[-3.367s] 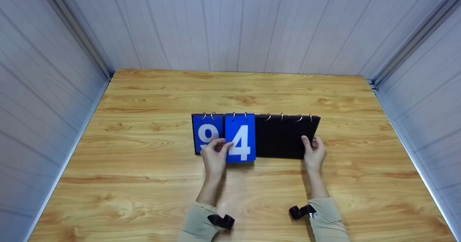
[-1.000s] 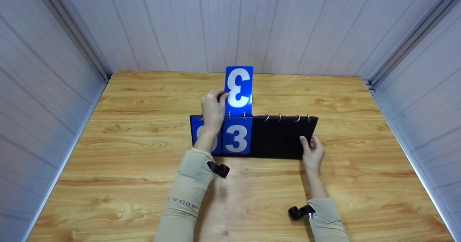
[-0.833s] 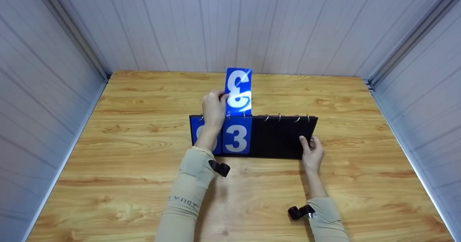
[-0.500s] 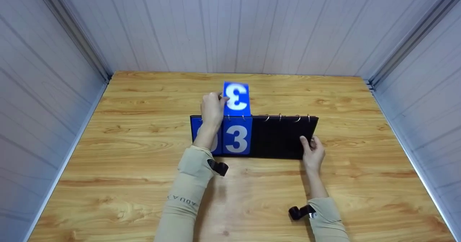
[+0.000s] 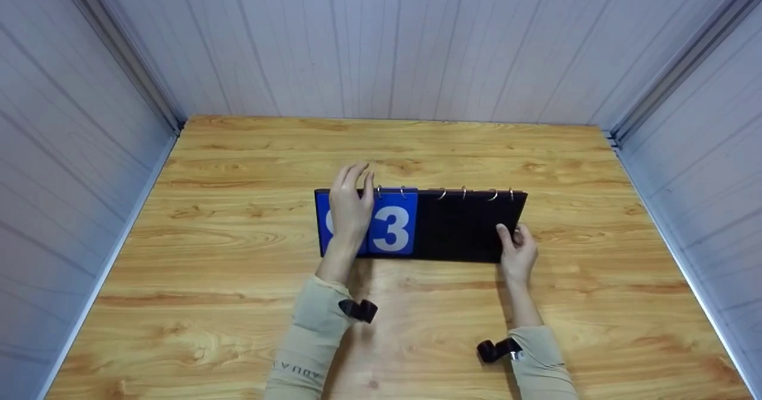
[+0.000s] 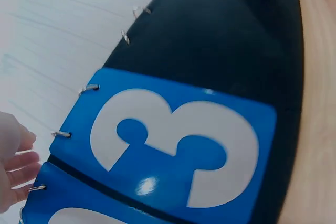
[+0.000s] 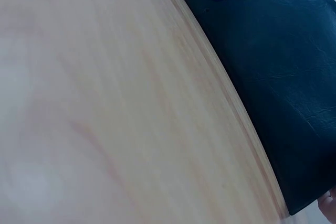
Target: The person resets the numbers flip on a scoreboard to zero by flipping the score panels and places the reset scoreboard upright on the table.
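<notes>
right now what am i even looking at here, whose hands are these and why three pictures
These are one person's two bare hands, filmed at one moment by three cameras: one on the head looking down, one on each wrist. On the wooden table stands a black flip scoreboard with ring-hung blue number cards; the 3 card faces the person. The left hand reaches over the top edge in front of the other blue card, fingers fairly straight, holding nothing. The right hand grips the board's right end. The left wrist picture shows the 3 up close; the right wrist picture shows mostly table and the board's edge.
</notes>
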Demonstrator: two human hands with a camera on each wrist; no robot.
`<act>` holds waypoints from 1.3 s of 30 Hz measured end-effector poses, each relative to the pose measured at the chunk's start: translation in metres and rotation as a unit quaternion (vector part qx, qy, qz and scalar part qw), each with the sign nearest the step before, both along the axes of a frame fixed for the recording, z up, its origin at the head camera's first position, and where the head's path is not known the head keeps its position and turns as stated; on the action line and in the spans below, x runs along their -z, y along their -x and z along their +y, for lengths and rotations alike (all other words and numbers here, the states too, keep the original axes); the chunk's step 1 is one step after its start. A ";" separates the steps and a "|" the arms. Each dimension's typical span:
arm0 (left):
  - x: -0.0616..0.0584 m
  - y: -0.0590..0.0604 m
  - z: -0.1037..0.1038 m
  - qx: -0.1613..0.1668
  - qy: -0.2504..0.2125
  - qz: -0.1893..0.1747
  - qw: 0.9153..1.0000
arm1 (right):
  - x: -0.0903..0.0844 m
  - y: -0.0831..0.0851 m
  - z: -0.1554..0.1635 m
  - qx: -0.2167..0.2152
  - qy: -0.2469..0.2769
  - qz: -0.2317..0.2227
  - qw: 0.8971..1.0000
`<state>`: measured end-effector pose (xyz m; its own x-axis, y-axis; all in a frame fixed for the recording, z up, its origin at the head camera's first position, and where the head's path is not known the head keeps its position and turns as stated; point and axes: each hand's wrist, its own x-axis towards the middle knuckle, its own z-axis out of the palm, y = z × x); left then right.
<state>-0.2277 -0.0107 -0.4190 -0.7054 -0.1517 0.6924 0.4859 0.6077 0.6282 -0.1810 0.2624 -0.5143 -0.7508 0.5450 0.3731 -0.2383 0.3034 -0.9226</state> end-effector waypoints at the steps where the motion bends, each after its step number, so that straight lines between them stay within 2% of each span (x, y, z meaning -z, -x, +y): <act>1: 0.002 -0.004 0.000 0.002 -0.011 0.009 1.000 | -0.003 -0.002 -0.002 -0.001 0.000 0.001 1.000; 6: 0.012 -0.022 0.004 0.017 -0.054 0.051 0.997 | -0.013 -0.007 -0.007 0.010 -0.006 -0.005 1.000; 10: 0.021 -0.034 0.007 0.027 -0.073 0.053 0.996 | -0.014 -0.007 -0.007 0.001 0.014 -0.004 1.000; 15: 0.037 -0.045 0.010 0.015 -0.084 0.016 0.996 | -0.013 -0.007 -0.006 -0.010 0.038 -0.002 0.999; 19: 0.051 -0.052 0.011 0.002 -0.086 -0.020 0.996 | -0.012 -0.006 -0.005 -0.008 0.033 -0.003 0.999; 24: 0.065 -0.057 0.013 0.005 -0.097 -0.071 0.993 | -0.012 -0.005 -0.005 -0.005 0.028 -0.005 1.000; 31: 0.073 -0.059 0.017 0.005 -0.110 -0.130 0.985 | -0.012 -0.005 -0.007 -0.001 0.027 -0.007 1.000; 35: 0.076 -0.057 0.019 -0.007 -0.110 -0.161 0.981 | -0.013 -0.005 -0.007 -0.001 0.027 -0.009 1.000; 39: 0.079 -0.055 0.018 -0.021 -0.114 -0.176 0.978 | -0.012 -0.006 -0.009 -0.004 0.033 -0.012 0.999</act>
